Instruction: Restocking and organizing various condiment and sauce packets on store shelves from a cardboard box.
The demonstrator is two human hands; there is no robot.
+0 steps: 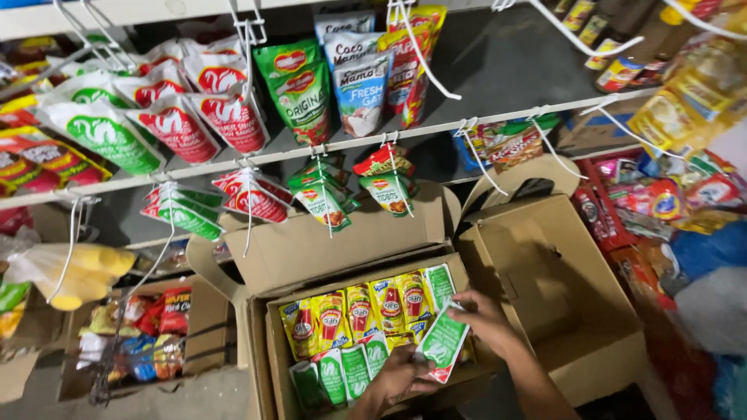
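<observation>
Both hands, left (398, 373) and right (482, 315), grip a green sachet (442, 342) over an open cardboard box (272, 342) of sachets.

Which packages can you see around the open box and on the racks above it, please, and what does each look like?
Green-and-white sachet: flat pouch, pinched between left hand and right hand.
Cardboard box: open, brown, filled with upright yellow-red sachets and green-white ones.
Empty box: right of it, brown, flaps up.
Hanging pouches: upper rack, white with red or green ovals.
Green pouches: upper rack centre.
</observation>
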